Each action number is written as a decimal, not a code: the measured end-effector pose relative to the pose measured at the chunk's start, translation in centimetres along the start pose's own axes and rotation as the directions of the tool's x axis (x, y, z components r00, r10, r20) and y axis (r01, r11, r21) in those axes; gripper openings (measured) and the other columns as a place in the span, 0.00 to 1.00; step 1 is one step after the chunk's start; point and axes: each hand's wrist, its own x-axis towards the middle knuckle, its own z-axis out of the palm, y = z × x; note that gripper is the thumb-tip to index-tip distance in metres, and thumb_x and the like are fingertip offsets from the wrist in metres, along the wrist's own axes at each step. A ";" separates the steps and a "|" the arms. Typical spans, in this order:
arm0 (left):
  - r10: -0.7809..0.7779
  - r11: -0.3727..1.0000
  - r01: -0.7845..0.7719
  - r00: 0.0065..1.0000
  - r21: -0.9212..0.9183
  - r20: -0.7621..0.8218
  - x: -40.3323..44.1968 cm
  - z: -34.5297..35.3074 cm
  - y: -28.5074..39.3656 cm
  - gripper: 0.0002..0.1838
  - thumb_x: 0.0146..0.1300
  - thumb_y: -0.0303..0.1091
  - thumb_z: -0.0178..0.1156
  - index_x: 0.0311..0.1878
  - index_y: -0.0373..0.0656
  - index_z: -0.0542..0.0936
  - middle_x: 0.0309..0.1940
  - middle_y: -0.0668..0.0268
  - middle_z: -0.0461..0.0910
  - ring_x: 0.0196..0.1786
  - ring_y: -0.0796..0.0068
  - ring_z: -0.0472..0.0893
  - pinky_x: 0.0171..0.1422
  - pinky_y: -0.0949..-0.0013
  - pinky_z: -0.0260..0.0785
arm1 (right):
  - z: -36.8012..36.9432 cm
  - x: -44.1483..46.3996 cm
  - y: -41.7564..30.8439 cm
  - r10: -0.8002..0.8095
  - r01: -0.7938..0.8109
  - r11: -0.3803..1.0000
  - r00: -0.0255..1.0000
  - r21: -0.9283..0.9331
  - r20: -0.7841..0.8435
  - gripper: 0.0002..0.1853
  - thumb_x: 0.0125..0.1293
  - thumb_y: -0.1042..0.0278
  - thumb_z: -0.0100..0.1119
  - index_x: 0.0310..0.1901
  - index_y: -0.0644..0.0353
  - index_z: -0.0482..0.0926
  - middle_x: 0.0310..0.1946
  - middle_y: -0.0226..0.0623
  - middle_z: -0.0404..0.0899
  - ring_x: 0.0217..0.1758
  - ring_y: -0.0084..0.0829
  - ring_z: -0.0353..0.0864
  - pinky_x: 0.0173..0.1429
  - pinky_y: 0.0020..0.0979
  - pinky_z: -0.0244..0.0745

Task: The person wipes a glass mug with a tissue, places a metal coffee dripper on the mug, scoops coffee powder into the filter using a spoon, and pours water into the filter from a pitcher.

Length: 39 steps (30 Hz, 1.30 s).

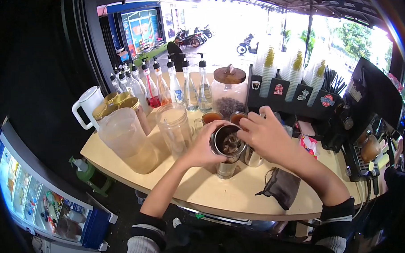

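My left hand (205, 149) is wrapped around a metal cup (226, 169), whose open mouth faces up toward me. Brown, shiny pieces that look like ice in dark liquid (231, 144) lie inside it. Over the cup's right rim, my right hand (265, 136) has its fingers bent and pinched together; what they hold, if anything, is hidden. A metal pitcher (254, 159) stands just right of the cup, partly under my right hand. Behind the cup are two glass mugs of reddish-brown drink, one on the left (211, 118) and one on the right (237, 118).
On the wooden counter (218, 194) are a cloudy plastic pitcher (128, 139), a clear jar (175, 127), pump bottles (170, 81), and a lidded jar (229, 89). A dark pouch (280, 187) lies near the front edge. A black cup holder (284, 93) stands behind.
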 end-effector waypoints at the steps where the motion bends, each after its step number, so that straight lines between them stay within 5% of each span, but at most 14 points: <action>1: 0.029 0.998 -0.026 0.998 -0.058 0.049 0.1 -0.2 -0.2 0.44 0.31 0.32 0.71 0.59 0.44 0.67 0.54 0.59 0.72 0.58 0.58 0.73 0.66 0.61 0.63 | 0.0 0.0 -0.1 0.000 0.000 1.000 1.000 0.006 0.003 0.03 0.50 0.68 0.57 0.27 0.52 0.80 0.32 0.26 0.74 0.42 0.25 0.74 0.49 0.33 0.62; 3: 0.046 0.999 -0.044 0.996 -0.027 0.075 0.2 -0.4 -0.3 0.44 0.31 0.32 0.71 0.60 0.44 0.67 0.54 0.59 0.72 0.58 0.58 0.72 0.66 0.61 0.63 | 0.2 0.0 -0.4 -0.125 0.125 0.991 0.992 0.052 0.001 0.03 0.50 0.68 0.57 0.27 0.52 0.80 0.33 0.27 0.75 0.43 0.26 0.74 0.50 0.33 0.63; 14: 0.037 0.999 -0.032 0.992 -0.042 0.123 0.0 -0.3 0.1 0.45 0.32 0.31 0.70 0.62 0.44 0.66 0.57 0.58 0.69 0.61 0.59 0.69 0.69 0.60 0.59 | -0.1 0.0 0.6 -0.071 0.072 0.996 0.997 -0.045 0.025 0.03 0.50 0.67 0.57 0.27 0.51 0.80 0.34 0.26 0.75 0.44 0.26 0.73 0.52 0.34 0.63; 17: 0.017 0.997 -0.008 0.993 -0.075 0.116 -0.1 -0.3 -0.2 0.45 0.31 0.31 0.70 0.61 0.44 0.66 0.57 0.58 0.69 0.62 0.59 0.69 0.70 0.60 0.57 | 0.6 -0.3 -0.2 -0.150 0.149 0.988 0.988 0.050 0.026 0.04 0.50 0.67 0.57 0.28 0.51 0.80 0.33 0.26 0.74 0.43 0.26 0.73 0.50 0.33 0.63; 20: 0.020 1.000 -0.022 0.992 0.011 0.126 -0.3 0.0 -0.2 0.47 0.35 0.28 0.71 0.64 0.43 0.62 0.59 0.60 0.69 0.63 0.67 0.69 0.70 0.64 0.59 | 0.1 0.0 -0.7 -0.072 0.072 0.997 0.997 0.018 0.015 0.04 0.50 0.67 0.57 0.28 0.51 0.80 0.33 0.26 0.74 0.42 0.26 0.73 0.49 0.32 0.63; 26: 0.017 1.000 -0.019 0.995 -0.012 -0.102 -0.7 1.5 0.4 0.45 0.34 0.30 0.76 0.60 0.41 0.63 0.55 0.60 0.70 0.58 0.66 0.73 0.64 0.64 0.65 | 0.7 -0.1 -1.1 -0.097 0.099 0.994 0.995 0.040 -0.038 0.04 0.50 0.68 0.57 0.28 0.53 0.78 0.32 0.27 0.73 0.41 0.26 0.73 0.46 0.31 0.63; 29: 0.005 0.993 -0.033 0.971 -0.114 -0.238 -0.8 2.6 0.5 0.45 0.34 0.32 0.78 0.58 0.41 0.63 0.52 0.61 0.71 0.57 0.68 0.73 0.63 0.65 0.65 | 1.1 0.0 -1.1 0.035 -0.035 0.999 0.997 -0.008 -0.075 0.05 0.50 0.67 0.57 0.29 0.54 0.78 0.32 0.28 0.72 0.40 0.27 0.72 0.44 0.31 0.64; 35: 0.082 0.992 -0.117 0.891 -0.053 -0.447 -0.6 3.9 -0.1 0.44 0.34 0.35 0.79 0.55 0.41 0.63 0.49 0.61 0.72 0.54 0.66 0.73 0.60 0.64 0.66 | 0.8 0.0 -2.1 0.177 -0.181 0.982 0.980 -0.046 -0.086 0.06 0.49 0.67 0.57 0.30 0.55 0.77 0.34 0.31 0.71 0.39 0.29 0.72 0.40 0.31 0.64; 37: 0.102 0.986 -0.029 0.880 0.162 -0.463 -0.7 3.8 0.3 0.44 0.32 0.37 0.80 0.54 0.41 0.64 0.50 0.60 0.71 0.53 0.61 0.72 0.59 0.60 0.63 | 0.7 -0.1 -2.5 0.180 -0.181 0.983 0.981 -0.011 -0.066 0.07 0.49 0.67 0.57 0.31 0.56 0.76 0.34 0.31 0.71 0.39 0.29 0.72 0.40 0.31 0.64; 39: 0.141 0.980 -0.054 0.866 0.190 -0.479 -0.6 3.8 0.0 0.45 0.32 0.37 0.80 0.54 0.42 0.64 0.50 0.60 0.71 0.52 0.59 0.71 0.59 0.58 0.60 | 0.6 -0.2 -3.3 0.160 -0.160 0.987 0.987 0.007 -0.032 0.08 0.48 0.68 0.58 0.32 0.57 0.75 0.35 0.32 0.71 0.38 0.29 0.72 0.39 0.32 0.63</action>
